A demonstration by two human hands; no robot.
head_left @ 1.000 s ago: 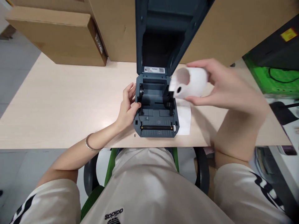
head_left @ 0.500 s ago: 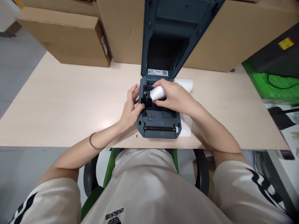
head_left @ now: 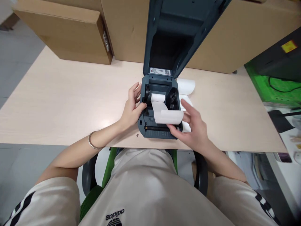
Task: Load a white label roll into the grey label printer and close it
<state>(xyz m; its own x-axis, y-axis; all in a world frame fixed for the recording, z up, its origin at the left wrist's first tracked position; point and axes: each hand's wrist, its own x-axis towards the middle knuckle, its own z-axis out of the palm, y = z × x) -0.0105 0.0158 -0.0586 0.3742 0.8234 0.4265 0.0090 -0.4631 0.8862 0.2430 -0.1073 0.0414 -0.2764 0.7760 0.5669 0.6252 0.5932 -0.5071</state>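
Note:
A dark blue-grey label printer [head_left: 152,133] sits on the table, its lid [head_left: 174,18] raised. My left hand [head_left: 132,106] grips its left side, thumb over the rim and fingers along the outer wall. Inside, a small white paper roll [head_left: 158,97] lies between the black roll holders, nearer the left one; a black disc-shaped holder [head_left: 172,95] stands apart on the right. A paper strip [head_left: 170,116] runs from the roll toward me, its free end curled up. My right hand [head_left: 194,127] is open at this curled end, thumb below it and fingers at its right edge, slightly blurred.
Loose curled white paper [head_left: 186,86] lies right of the printer, partly hidden behind it. Cardboard boxes [head_left: 63,34] stand along the back of the table [head_left: 58,103]. At the far right are a green surface [head_left: 270,81] and a dark device with a yellow sticker.
My right hand has let go of the roll inside the printer and moved toward me and right. A strip is now unrolled over the printer's front. My left hand keeps its grip.

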